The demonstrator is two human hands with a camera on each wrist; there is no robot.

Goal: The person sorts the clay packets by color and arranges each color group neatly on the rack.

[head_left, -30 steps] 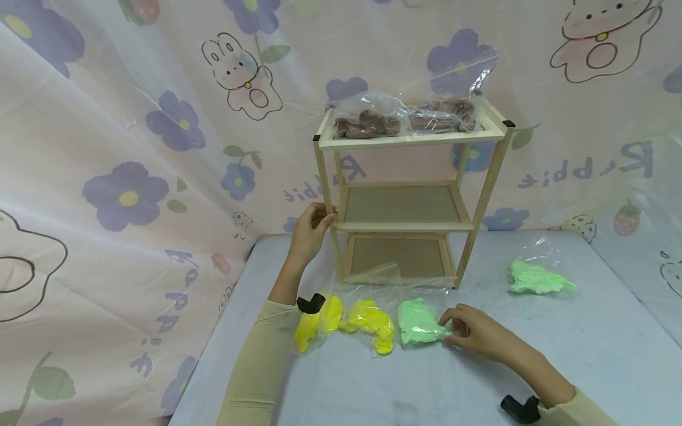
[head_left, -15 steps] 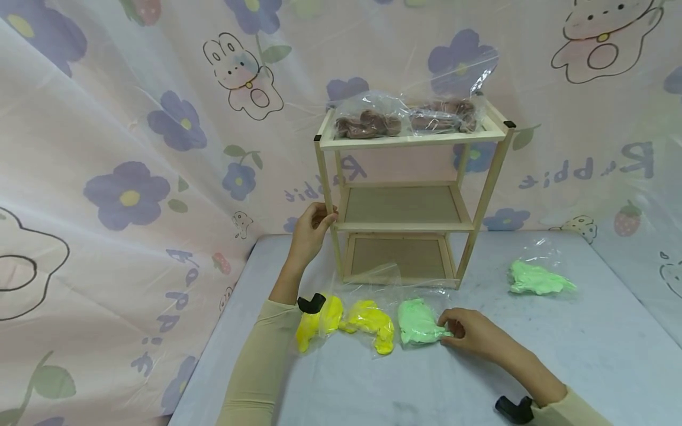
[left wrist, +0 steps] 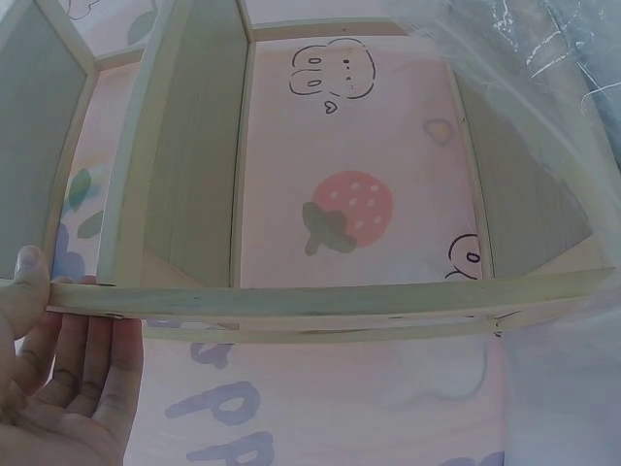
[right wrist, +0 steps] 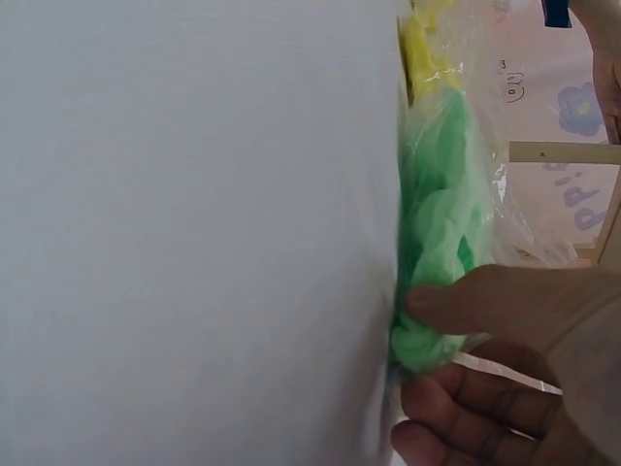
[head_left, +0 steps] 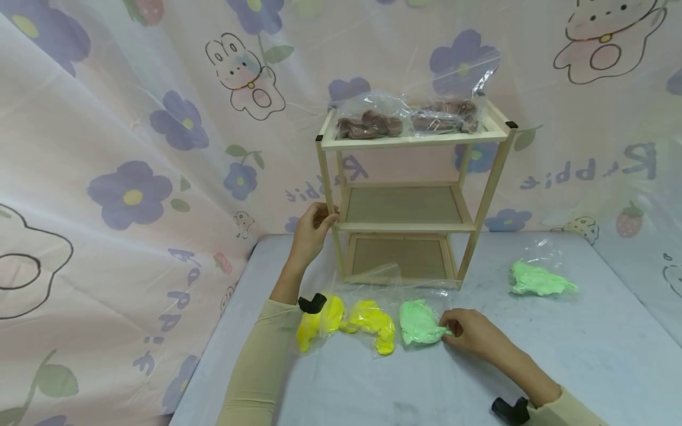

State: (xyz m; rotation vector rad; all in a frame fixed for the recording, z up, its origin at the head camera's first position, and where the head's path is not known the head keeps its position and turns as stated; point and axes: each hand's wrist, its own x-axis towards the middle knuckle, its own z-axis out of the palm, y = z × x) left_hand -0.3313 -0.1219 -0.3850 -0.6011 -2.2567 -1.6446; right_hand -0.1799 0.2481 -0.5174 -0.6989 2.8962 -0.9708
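Observation:
My left hand [head_left: 311,234] holds the left front post of a small three-tier wooden shelf [head_left: 405,227], at about the middle tier. In the left wrist view the thumb [left wrist: 29,277] lies on one side of the post and the fingers on the other. My right hand [head_left: 471,334] pinches the right end of a clear bag of light green clay [head_left: 421,322], which rests on the table before the shelf. The right wrist view has the thumb [right wrist: 451,303] against the green clay, with the other fingers curled below.
Two bags of yellow clay [head_left: 370,322] lie left of the green one, by my left forearm. Another green clay bag [head_left: 540,279] lies at the right on the white-covered table [head_left: 394,390]. Brown clay bags [head_left: 370,124] sit on the top tier. A patterned curtain [head_left: 133,254] hangs behind.
My right hand has lowered slightly and its fingers have drawn together on the end of the green clay bag. The left hand keeps its hold on the shelf post.

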